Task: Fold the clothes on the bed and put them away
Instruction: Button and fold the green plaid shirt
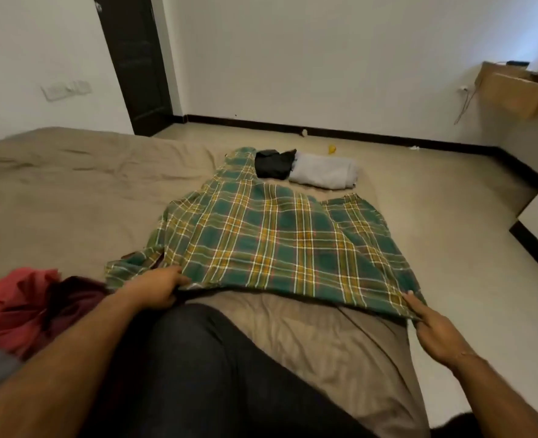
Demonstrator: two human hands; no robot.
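Plaid shirt (271, 235) spread flat on bed (56, 184), hem nearest viewer. L hand (157, 289) grips hem w/ curled fingers; R hand (432, 327) pinches the opposite hem corner. Risk: uneven pull skews the fold; far sleeves may bunch.

red garment (12, 298) cut off at left edge, left hand (154, 290) fingertips hidden under plaid shirt (271, 245)

no legible text, labels, nos.
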